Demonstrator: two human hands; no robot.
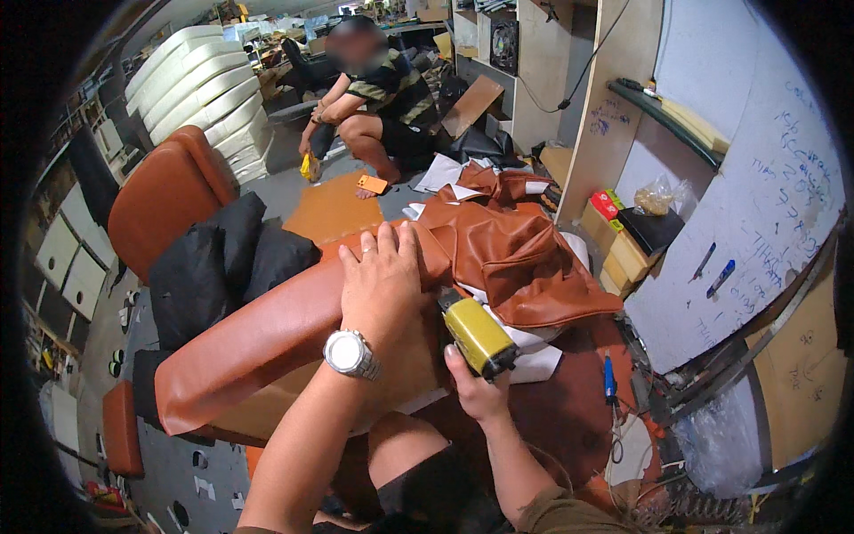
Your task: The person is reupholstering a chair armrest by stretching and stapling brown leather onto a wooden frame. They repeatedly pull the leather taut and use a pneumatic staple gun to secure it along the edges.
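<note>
Stretched out flat, my left hand [382,280] presses on the top of a long padded piece covered in brown leather [253,343]. A watch is on that wrist. My right hand [479,393] is wrapped round an olive-yellow staple gun [480,334] with black ends. The gun's front end is close to the padded piece's right end, beside my left hand; whether it touches is hidden. Bare tan backing [294,392] shows along the near side of the padded piece. Beyond the gun lies a crumpled heap of loose brown leather [520,258] with white lining edges.
Black padded fabric [209,267] and a brown leather backrest [165,205] stand at left. Another person [382,98] squats at the back near an orange phone [372,184]. A blue-handled screwdriver [609,378] and scissors [616,445] lie at right, below a white marked board [756,222].
</note>
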